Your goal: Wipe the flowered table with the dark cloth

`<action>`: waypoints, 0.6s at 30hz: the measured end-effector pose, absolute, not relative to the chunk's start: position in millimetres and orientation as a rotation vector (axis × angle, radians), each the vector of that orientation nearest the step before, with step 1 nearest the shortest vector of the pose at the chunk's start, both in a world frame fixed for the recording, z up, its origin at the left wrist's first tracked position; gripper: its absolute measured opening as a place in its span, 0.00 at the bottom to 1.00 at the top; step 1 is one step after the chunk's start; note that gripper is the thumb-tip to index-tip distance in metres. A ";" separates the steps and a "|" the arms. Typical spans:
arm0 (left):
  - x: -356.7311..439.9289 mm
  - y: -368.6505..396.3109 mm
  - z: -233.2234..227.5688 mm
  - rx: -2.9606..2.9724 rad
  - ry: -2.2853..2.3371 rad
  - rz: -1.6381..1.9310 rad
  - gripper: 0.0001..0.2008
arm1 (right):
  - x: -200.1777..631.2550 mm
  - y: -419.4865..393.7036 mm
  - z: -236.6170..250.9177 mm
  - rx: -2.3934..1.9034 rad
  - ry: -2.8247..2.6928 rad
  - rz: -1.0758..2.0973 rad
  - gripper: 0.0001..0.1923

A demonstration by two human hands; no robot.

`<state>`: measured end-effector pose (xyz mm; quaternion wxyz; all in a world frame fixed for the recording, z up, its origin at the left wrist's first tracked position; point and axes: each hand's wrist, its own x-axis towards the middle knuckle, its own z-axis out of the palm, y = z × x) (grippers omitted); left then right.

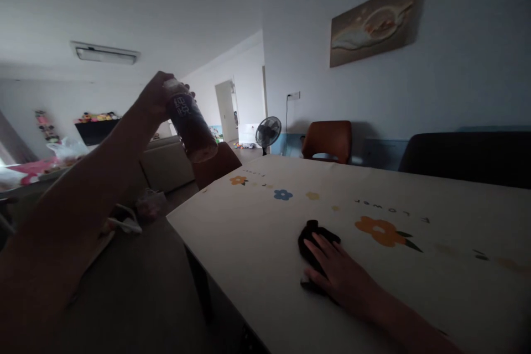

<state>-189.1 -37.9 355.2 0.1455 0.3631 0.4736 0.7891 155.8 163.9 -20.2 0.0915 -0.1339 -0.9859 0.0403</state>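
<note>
My left hand (161, 94) is raised at the left, wrapped round the neck of a bottle (193, 127). The bottle has a white top, a dark label with pale lettering and a see-through lower part; it hangs tilted, its base toward the table. On the white tablecloth (249, 243) with printed flowers, my right hand (340, 276) lies over a bunched black cloth (309, 240). Its fingers are spread across the cloth's top, and the thumb is at its near edge. Part of the cloth is hidden under the palm.
An orange-brown chair (327, 141) and a dark chair (468, 157) stand along the table's far side. Another brown chair (218, 166) is at the left end. Behind are a fan (269, 131) and a sofa (168, 163). Bags (150, 204) lie low at the left.
</note>
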 end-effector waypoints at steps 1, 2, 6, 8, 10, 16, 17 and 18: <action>-185.7 -37.0 358.6 1.078 1.331 2.249 0.07 | 158.6 164.0 -21.8 -0.375 -2.919 0.122 0.33; -182.1 -35.8 361.5 1.106 1.294 2.226 0.06 | 161.5 163.8 -23.3 -0.356 -2.907 0.130 0.32; -163.3 -29.8 366.7 1.150 1.193 2.182 0.04 | 175.4 161.4 -29.6 -0.330 -2.898 0.166 0.32; -152.9 -26.4 366.3 1.144 1.177 2.178 0.04 | 184.9 160.5 -33.0 -0.318 -2.892 0.180 0.32; -144.7 -23.0 364.9 1.115 1.157 2.178 0.03 | 196.1 160.0 -36.4 -0.286 -2.855 0.200 0.32; -142.3 -13.3 360.0 1.168 1.083 2.129 0.04 | 237.3 158.7 -53.0 -0.278 -2.787 0.156 0.32; -143.3 -11.8 359.1 1.196 1.076 2.121 0.04 | 245.2 158.9 -58.2 -0.275 -2.775 0.117 0.33; -143.8 -10.4 358.1 1.220 1.064 2.118 0.04 | 253.5 159.6 -64.3 -0.269 -2.756 0.075 0.33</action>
